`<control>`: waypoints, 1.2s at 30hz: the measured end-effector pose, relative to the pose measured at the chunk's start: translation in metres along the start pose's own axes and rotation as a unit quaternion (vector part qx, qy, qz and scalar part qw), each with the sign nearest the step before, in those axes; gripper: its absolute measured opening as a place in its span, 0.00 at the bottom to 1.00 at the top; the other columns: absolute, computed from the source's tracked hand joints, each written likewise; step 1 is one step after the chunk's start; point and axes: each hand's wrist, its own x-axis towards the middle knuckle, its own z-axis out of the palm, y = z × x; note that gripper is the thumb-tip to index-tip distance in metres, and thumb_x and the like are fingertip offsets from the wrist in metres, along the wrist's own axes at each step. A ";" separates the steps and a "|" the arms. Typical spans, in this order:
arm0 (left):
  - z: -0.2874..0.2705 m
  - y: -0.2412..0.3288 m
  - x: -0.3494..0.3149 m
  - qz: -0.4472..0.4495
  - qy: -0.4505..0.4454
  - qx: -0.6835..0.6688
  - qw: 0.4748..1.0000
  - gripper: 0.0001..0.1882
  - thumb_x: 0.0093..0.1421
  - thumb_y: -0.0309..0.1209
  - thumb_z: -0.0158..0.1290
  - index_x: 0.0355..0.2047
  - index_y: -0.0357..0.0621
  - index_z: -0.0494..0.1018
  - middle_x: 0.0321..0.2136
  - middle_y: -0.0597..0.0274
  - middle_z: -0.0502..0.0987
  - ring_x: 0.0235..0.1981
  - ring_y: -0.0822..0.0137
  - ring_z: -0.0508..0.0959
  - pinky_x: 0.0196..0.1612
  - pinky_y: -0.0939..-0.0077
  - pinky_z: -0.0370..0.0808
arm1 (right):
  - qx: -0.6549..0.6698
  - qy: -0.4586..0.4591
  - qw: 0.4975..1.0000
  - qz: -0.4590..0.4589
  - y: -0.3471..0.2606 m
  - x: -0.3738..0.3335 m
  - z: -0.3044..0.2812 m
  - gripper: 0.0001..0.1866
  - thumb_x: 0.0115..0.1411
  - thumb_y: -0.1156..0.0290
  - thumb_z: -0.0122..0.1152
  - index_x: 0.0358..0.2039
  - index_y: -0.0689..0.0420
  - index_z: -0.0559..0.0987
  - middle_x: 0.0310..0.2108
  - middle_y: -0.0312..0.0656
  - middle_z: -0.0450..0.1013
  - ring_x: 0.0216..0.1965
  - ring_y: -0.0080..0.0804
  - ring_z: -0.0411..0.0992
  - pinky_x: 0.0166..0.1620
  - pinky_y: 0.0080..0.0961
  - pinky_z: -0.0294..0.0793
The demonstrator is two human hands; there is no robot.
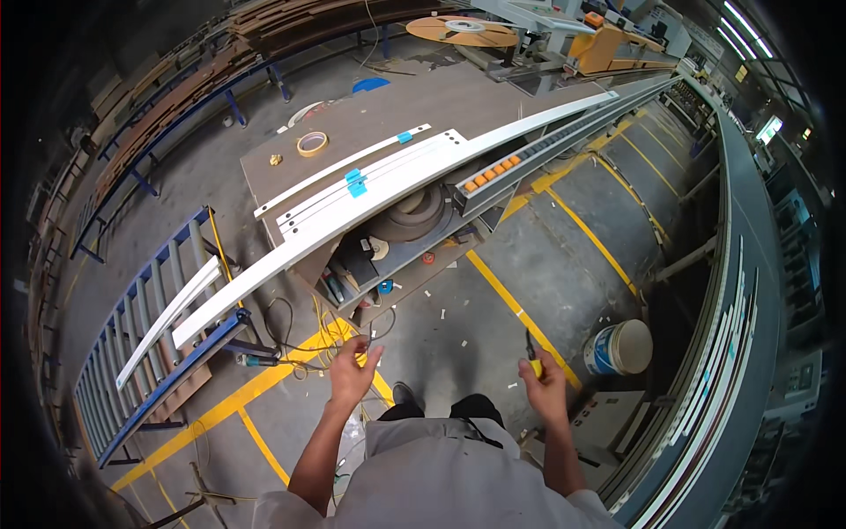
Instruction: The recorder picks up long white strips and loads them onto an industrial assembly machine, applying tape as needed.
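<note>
My left hand (352, 372) is raised in front of me, its fingers loosely curled and the thumb apart, with nothing visible in it. To the right, my right hand (547, 390) is closed around a yellow-and-black utility knife (534, 360), dark tip pointing away from me. Beyond both hands, a long white strip (388, 201) spans from the roller stand across the brown worktable (352, 106). Shorter white boards lie alongside it, with blue tape (355, 182) across them. A thin white strip (339, 169) at the far side carries another blue piece.
A tape roll (312, 144) lies on the worktable; tools fill the shelf below. The blue roller stand (167, 317) is at left, holding short white strips. Cables (304, 357) lie on the floor near my left hand. At right stand a white bucket (619, 347) and a long conveyor (740, 291).
</note>
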 end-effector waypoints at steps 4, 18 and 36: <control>-0.003 0.033 0.041 0.005 0.064 0.017 0.998 0.23 0.55 0.38 0.64 0.44 0.33 0.73 0.39 0.47 0.80 0.41 0.53 0.80 0.44 0.66 0.75 | -0.028 -0.080 0.996 0.001 -0.018 0.077 0.022 0.14 0.59 0.67 0.65 0.41 0.63 0.77 0.21 0.31 0.69 0.23 0.15 0.64 0.27 0.18 0.65; 0.109 0.128 0.272 0.113 0.092 0.226 0.963 0.48 0.43 0.52 0.68 0.58 0.38 0.63 0.59 0.42 0.61 0.60 0.41 0.62 0.61 0.51 0.62 | -0.096 -0.197 0.967 -0.130 -0.030 0.405 0.020 0.15 0.59 0.70 0.63 0.45 0.62 0.74 0.25 0.38 0.72 0.26 0.20 0.68 0.31 0.22 0.69; 0.138 0.110 0.399 0.119 -0.003 0.263 0.957 0.59 0.33 0.60 0.67 0.60 0.35 0.60 0.55 0.36 0.60 0.58 0.36 0.59 0.64 0.44 0.55 | -0.330 -0.182 0.861 -0.340 -0.087 0.636 0.119 0.17 0.55 0.69 0.66 0.45 0.55 0.75 0.35 0.48 0.75 0.33 0.53 0.75 0.35 0.40 0.75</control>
